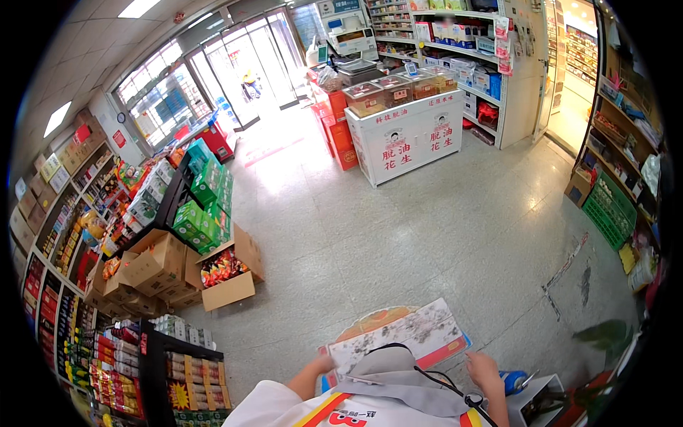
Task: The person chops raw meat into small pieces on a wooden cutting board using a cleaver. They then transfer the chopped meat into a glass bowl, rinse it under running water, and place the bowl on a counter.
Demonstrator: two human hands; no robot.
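Observation:
Below me a flat, worn board (409, 334), whitish with dark smudges and red and blue edging, overlaps a round, orange-patterned piece (373, 320). My left hand (324, 362) is at the board's left end; its fingers are small and blurred, and I cannot tell whether it touches the board. Just past the right end of the board is my right hand (483, 364), fingers curled in, with no held thing discernible. Close beside its wrist is a blue object (514, 382) with a thin shiny part. A grey cap-like cloth (388, 363) and my white top hide part of the board.
Open cartons (226, 274) and stacked green boxes (206, 192) stand left. A packed snack rack (188, 370) is near left. Ahead is a white counter (405, 139) with clear bins. A green crate (610, 210) and plant leaves (603, 333) are right.

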